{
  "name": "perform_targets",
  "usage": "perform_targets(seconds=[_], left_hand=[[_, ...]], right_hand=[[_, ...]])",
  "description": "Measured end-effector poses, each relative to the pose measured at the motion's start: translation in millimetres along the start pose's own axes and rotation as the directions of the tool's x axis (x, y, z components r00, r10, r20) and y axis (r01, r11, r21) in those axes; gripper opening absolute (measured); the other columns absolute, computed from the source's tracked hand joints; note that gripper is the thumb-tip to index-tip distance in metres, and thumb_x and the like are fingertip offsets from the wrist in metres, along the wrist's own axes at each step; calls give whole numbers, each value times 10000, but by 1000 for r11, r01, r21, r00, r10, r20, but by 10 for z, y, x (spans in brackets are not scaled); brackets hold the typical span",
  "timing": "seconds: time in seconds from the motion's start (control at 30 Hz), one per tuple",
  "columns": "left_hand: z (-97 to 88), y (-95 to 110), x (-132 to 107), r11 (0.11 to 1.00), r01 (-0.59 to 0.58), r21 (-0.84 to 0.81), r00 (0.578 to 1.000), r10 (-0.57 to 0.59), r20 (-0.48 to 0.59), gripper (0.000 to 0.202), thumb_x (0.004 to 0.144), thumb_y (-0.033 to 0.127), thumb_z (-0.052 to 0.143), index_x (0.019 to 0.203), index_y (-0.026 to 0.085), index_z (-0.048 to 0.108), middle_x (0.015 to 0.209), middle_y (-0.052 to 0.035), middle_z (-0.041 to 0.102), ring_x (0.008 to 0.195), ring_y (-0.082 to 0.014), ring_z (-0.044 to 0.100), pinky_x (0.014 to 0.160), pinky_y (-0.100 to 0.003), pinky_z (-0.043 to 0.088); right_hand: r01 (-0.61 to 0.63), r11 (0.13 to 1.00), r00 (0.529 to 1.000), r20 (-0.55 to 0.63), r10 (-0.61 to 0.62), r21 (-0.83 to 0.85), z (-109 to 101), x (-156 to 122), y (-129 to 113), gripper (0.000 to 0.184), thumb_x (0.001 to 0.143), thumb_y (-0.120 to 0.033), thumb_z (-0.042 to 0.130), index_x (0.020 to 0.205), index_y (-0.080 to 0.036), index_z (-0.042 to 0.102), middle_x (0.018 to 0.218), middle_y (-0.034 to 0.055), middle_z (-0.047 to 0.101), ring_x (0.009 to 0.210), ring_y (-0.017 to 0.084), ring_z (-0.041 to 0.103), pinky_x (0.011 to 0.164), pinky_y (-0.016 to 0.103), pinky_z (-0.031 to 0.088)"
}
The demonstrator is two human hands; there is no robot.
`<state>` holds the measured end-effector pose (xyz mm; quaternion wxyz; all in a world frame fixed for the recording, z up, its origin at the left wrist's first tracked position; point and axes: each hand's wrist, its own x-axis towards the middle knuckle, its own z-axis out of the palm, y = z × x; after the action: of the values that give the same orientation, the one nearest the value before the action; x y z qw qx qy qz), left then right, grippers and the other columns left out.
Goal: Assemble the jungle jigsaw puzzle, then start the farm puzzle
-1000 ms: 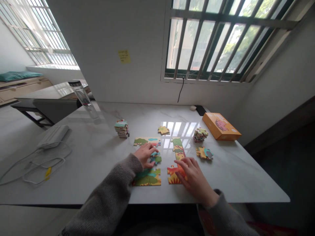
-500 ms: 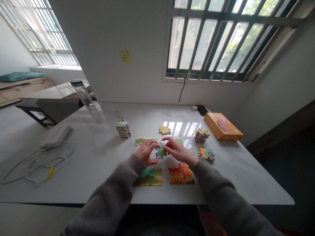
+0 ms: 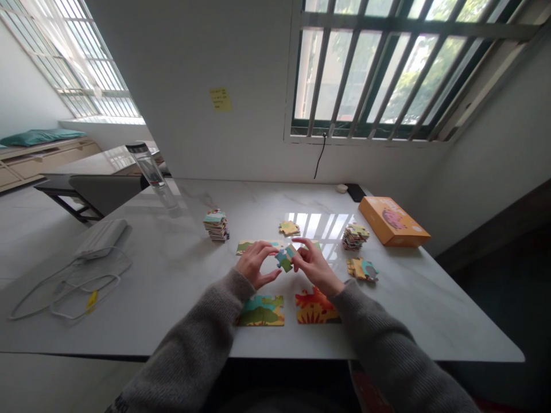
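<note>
A small blue and green puzzle piece (image 3: 284, 261) is held tilted above the table by my right hand (image 3: 316, 267), pinched between thumb and fingers at its right side. My left hand (image 3: 255, 265) curves around the piece's left side, thumb and index finger apart; whether the index fingertip touches it I cannot tell. Behind the hands lies a strip of joined puzzle (image 3: 246, 246), partly covered. Closer to me are a green-tree puzzle section (image 3: 260, 312) and a red and orange animal section (image 3: 316, 310), its right edge near my right sleeve.
Stacks of puzzle pieces stand at left (image 3: 216, 225) and right (image 3: 355, 236). Loose yellow pieces (image 3: 289, 228) lie between them, and more pieces (image 3: 363, 269) at right. An orange box (image 3: 394, 222), a phone (image 3: 355, 192), a glass bottle (image 3: 148, 166) and a white cable (image 3: 86, 278) are also around.
The puzzle piece has turned and tilted in my right hand, shifting slightly up. My left thumb and index finger stay around its left side. The other puzzle parts keep their places.
</note>
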<state>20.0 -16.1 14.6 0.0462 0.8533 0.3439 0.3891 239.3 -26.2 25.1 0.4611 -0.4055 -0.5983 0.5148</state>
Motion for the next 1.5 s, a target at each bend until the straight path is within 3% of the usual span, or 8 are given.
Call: perform_targets(seconds=[0.13,0.47,0.63,0.8,1.03,1.2,1.33,1.5], left_hand=[[57,-31,-14,999,12,-34,999,-10,50,569,752,434,765,1214,199,531,1133,-110,591,1049,-281,602,932,-426,494],[41,8,-18,997,71,38,995,-73,67,575,682,247,685,1233,203,528,1174,-112,573,1079,-300,586,936,-436,482],[39,-26,-29,996,84,29,994,-86,65,614,685,187,607,1293,192,519,1172,-111,556,1065,-288,576,936,-428,485],[50,-69,-35,997,69,37,995,-71,65,599,723,109,531,1317,193,540,1157,-105,566,1059,-265,574,954,-414,467],[48,-68,-5,997,40,64,998,-43,40,426,876,104,462,1273,199,584,1068,-85,649,1008,-234,604,903,-387,474],[18,-4,-5,998,50,-32,998,-51,-25,305,869,179,552,1166,210,612,995,-69,672,944,-224,622,874,-391,492],[-24,60,2,968,152,-200,977,-178,-117,271,881,256,590,1146,207,565,872,-28,676,832,-188,637,802,-352,518],[-2,48,28,928,224,-299,974,-218,55,184,862,279,628,1021,188,627,865,-33,703,752,-164,640,678,-303,479]], right_hand=[[-8,1000,1000,11,7,11,23,-9,-9,406,835,-420,672,1145,-202,527,674,-56,584,615,130,556,646,299,445],[-38,999,999,-20,38,14,13,-15,-14,342,840,-426,642,1067,-207,510,645,-67,567,631,139,582,630,288,448],[-31,999,999,-28,31,13,-10,5,5,281,813,-408,668,915,-218,488,633,-68,569,581,117,545,606,275,435],[-119,993,990,78,117,20,14,-18,9,395,746,-441,757,811,-231,428,644,-61,613,551,105,545,546,243,422],[-185,982,972,158,176,46,65,-55,68,435,768,-394,736,1036,-242,428,751,-18,706,586,127,594,565,260,451],[-59,996,994,85,64,-67,-6,-5,62,273,845,-373,631,1044,-211,538,707,-30,626,615,132,574,614,285,461],[86,957,996,38,-79,-276,-95,12,16,201,888,-315,554,1036,-203,630,731,-13,577,653,144,542,622,294,445],[242,896,968,151,-199,-373,-72,-56,-84,226,931,-282,519,1119,-231,634,787,2,578,728,157,558,709,318,471]])
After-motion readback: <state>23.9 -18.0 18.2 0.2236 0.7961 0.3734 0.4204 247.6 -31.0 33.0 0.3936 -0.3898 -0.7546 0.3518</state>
